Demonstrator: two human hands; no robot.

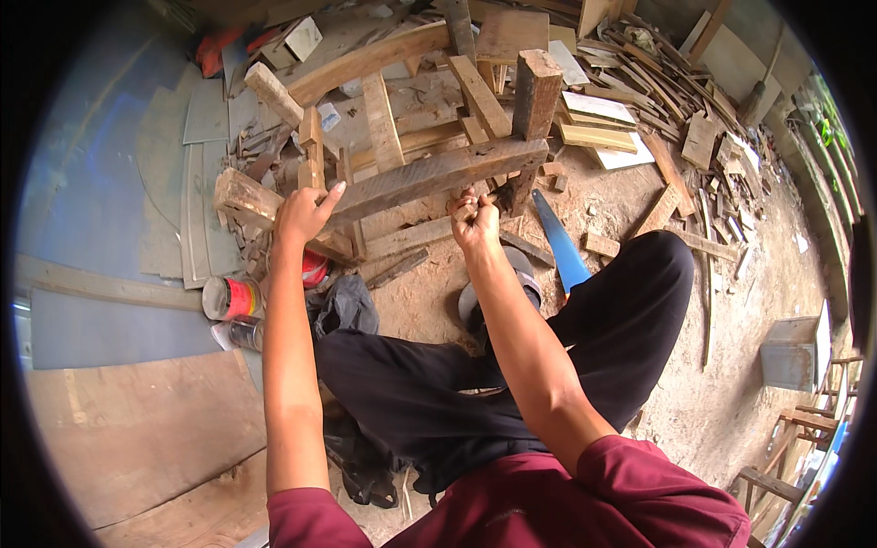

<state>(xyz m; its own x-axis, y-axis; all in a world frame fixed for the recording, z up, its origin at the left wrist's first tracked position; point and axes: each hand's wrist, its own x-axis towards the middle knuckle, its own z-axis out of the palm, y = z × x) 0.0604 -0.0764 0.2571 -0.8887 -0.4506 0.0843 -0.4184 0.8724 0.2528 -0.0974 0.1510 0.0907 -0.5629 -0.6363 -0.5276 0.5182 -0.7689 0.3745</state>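
Observation:
In front of me a rough wooden frame [429, 183] of posts and rails lies on its side, like the base of a stool or small table. My left hand [306, 215] grips its left near corner, with the thumb along the dark front rail. Just below that rail, close to the thick right post [536, 96], my right hand [475, 222] is closed in a fist. A bit of something brownish shows at its fingers, too small to name. On the ground right of the frame lies a handsaw blade [559, 242], its handle end hidden by my knee.
Scrap boards and sticks [639, 82] pile up at the back right. Offcuts [600, 244] lie on the dusty ground. To my left are a tin with a red and yellow label [230, 299], a black bag [347, 306] and plywood sheets [137, 429]. A grey metal box [790, 354] stands far right.

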